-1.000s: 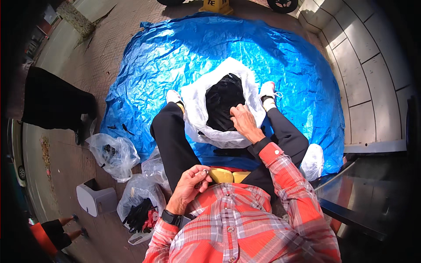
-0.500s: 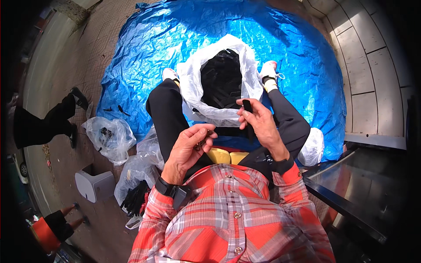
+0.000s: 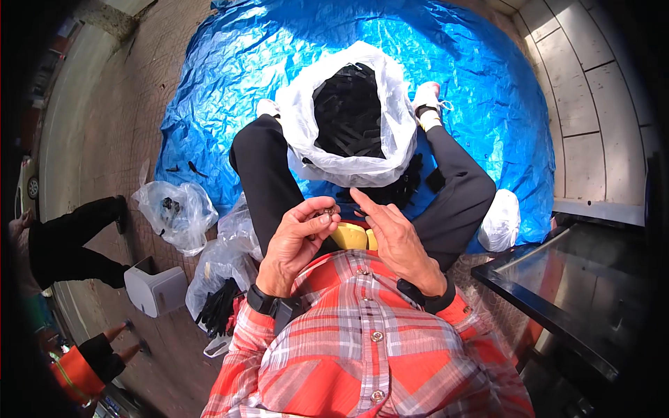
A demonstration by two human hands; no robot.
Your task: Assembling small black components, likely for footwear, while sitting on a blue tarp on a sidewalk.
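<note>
My left hand (image 3: 293,240) is closed in a pinch around small brownish metal pieces (image 3: 327,212), too small to make out further. My right hand (image 3: 398,240) is just to the right with its fingers stretched out, and nothing shows in it. Beyond both hands, between my feet, stands a white plastic bag (image 3: 298,132) with its mouth wide. Flat black strips (image 3: 347,115) fill it. More black pieces (image 3: 401,191) lie on the tarp at its near side. Something yellow (image 3: 348,237) lies between my thighs, partly behind my hands.
A blue tarp (image 3: 230,90) spreads under my legs. To the left are a clear bag (image 3: 178,219) with small dark pieces, another clear bag (image 3: 216,268) with black strips, and a grey box (image 3: 162,291). On the right sit a tied white bag (image 3: 500,221) and a dark glossy panel (image 3: 564,285).
The black strip is gone from my right hand, which has come nearer my body and opened beside my left hand. My left hand keeps its pinch. A passer-by at the left has moved.
</note>
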